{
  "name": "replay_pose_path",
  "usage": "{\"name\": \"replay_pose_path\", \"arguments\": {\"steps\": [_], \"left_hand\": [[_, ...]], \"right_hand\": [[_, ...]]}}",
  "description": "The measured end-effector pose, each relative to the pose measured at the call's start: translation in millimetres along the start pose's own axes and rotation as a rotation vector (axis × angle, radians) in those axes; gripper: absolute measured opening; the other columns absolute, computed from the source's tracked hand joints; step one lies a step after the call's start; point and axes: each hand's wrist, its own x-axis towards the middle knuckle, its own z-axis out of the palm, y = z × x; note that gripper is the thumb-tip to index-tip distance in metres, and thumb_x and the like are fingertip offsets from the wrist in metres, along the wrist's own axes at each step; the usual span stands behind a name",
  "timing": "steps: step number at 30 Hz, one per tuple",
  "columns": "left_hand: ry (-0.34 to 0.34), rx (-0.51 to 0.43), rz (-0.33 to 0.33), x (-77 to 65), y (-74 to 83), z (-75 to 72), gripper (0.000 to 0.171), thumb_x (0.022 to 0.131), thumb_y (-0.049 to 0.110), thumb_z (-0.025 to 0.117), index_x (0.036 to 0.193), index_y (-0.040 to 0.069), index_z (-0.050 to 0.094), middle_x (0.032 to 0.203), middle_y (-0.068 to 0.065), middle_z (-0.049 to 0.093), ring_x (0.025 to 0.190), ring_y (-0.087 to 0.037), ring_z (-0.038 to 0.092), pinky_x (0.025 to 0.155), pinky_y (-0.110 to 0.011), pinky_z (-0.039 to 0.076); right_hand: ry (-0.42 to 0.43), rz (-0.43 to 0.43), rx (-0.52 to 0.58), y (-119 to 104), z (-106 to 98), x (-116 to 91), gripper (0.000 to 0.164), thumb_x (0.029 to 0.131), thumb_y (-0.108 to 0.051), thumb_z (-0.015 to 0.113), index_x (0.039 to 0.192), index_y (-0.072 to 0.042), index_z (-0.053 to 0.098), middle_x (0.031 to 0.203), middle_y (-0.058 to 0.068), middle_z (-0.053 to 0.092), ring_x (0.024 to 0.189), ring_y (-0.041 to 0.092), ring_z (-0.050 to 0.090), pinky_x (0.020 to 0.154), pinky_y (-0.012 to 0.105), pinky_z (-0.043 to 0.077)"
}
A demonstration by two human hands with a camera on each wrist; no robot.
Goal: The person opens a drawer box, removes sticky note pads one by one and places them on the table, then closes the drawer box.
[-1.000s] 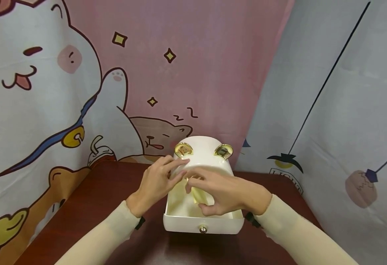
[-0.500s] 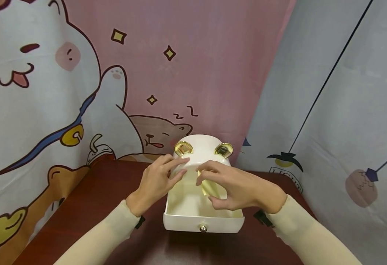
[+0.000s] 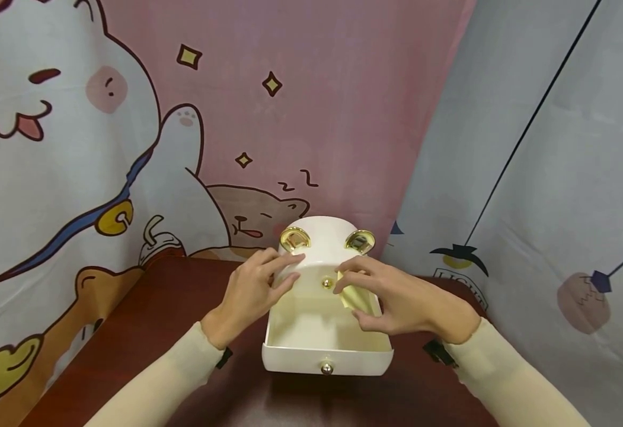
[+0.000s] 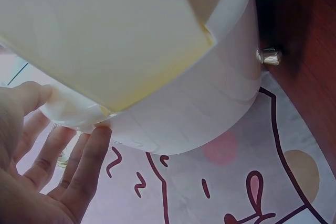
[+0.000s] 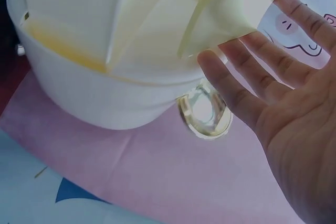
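Note:
A white storage box with two gold-rimmed, ear-like pieces stands on the table, its lower drawer pulled out towards me. Over the right side of that drawer, my right hand pinches a pale yellow pad of paper between thumb and fingers. The right wrist view shows the pad tilted, with the fingertips at its edge. My left hand touches the box's upper left side, index finger stretched along it. In the left wrist view, the straight fingers reach the box's white wall.
A gold knob shows on the box's front above the drawer, and a silver knob on the drawer front. The dark red table runs back to a cartoon-printed pink and grey cloth hanging close behind the box.
My right hand has moved right and slightly up with the yellow pad, from the drawer's middle to its right side. The gold knob has come into view. The left hand stays put.

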Motion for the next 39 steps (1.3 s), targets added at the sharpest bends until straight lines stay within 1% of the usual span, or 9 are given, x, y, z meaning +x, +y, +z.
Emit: {"name": "replay_pose_path", "arguments": {"steps": [6,13,18,26,32,34,37,39], "left_hand": [[0.007,-0.005,0.0,0.5,-0.2,0.6,0.036,0.102,0.028,0.094,0.138,0.028,0.088,0.089,0.002,0.067,0.077,-0.008,0.05,0.058,-0.02,0.039],[0.02,-0.008,0.002,-0.9,0.1,1.1,0.036,0.101,0.027,0.095,0.137,0.028,0.088,0.088,0.002,0.067,0.076,-0.007,0.049,0.057,-0.019,0.037],[0.017,-0.005,0.0,-2.0,0.8,1.2,0.036,0.102,0.027,0.095,0.137,0.028,0.088,0.089,0.001,0.067,0.076,-0.007,0.048,0.057,-0.019,0.037],[0.013,-0.004,-0.001,-0.8,1.5,1.3,0.037,0.102,0.027,0.095,0.138,0.027,0.088,0.089,0.001,0.067,0.076,-0.008,0.048,0.058,-0.019,0.037],[0.006,-0.004,-0.011,-1.1,1.4,0.9,0.037,0.102,0.027,0.095,0.138,0.028,0.088,0.089,0.001,0.067,0.076,-0.008,0.047,0.058,-0.019,0.036],[0.005,-0.004,-0.013,-1.2,1.5,0.7,0.037,0.102,0.027,0.095,0.138,0.028,0.088,0.088,0.001,0.067,0.076,-0.008,0.047,0.058,-0.019,0.035],[0.004,-0.007,-0.015,-1.3,1.6,0.2,0.037,0.102,0.027,0.094,0.139,0.027,0.088,0.088,0.0,0.067,0.076,-0.008,0.048,0.057,-0.019,0.035],[0.004,-0.01,-0.016,-1.3,1.8,-0.2,0.037,0.102,0.026,0.094,0.139,0.027,0.088,0.088,0.0,0.067,0.076,-0.008,0.048,0.057,-0.02,0.035]], "right_hand": [[0.018,0.043,-0.023,4,-2,-14,0.051,0.09,-0.012,0.086,0.136,-0.03,0.076,0.146,0.006,0.071,0.124,0.017,0.072,0.1,0.04,0.064],[0.048,0.104,-0.035,8,-7,-28,0.052,0.09,-0.01,0.085,0.136,-0.031,0.077,0.148,0.007,0.071,0.126,0.018,0.072,0.1,0.041,0.064],[0.044,0.15,-0.036,11,-9,-37,0.05,0.092,-0.011,0.087,0.137,-0.031,0.077,0.152,0.006,0.07,0.126,0.017,0.073,0.1,0.042,0.064],[0.058,0.196,-0.068,19,-8,-53,0.051,0.088,-0.01,0.088,0.136,-0.025,0.079,0.15,0.004,0.071,0.126,0.018,0.074,0.099,0.042,0.064],[0.08,0.207,-0.061,28,-6,-62,0.053,0.085,-0.007,0.088,0.135,-0.024,0.079,0.147,0.0,0.074,0.126,0.017,0.075,0.097,0.038,0.063],[0.091,0.21,-0.052,31,-5,-66,0.052,0.086,-0.007,0.089,0.134,-0.024,0.079,0.146,-0.001,0.074,0.124,0.015,0.076,0.094,0.033,0.061],[0.107,0.216,-0.018,35,-3,-72,0.049,0.087,-0.006,0.09,0.131,-0.023,0.078,0.142,-0.002,0.075,0.105,0.01,0.076,0.084,0.022,0.059],[0.112,0.227,0.006,38,-2,-76,0.047,0.089,-0.006,0.091,0.13,-0.024,0.078,0.139,0.0,0.075,0.093,0.007,0.073,0.077,0.017,0.057]]}}
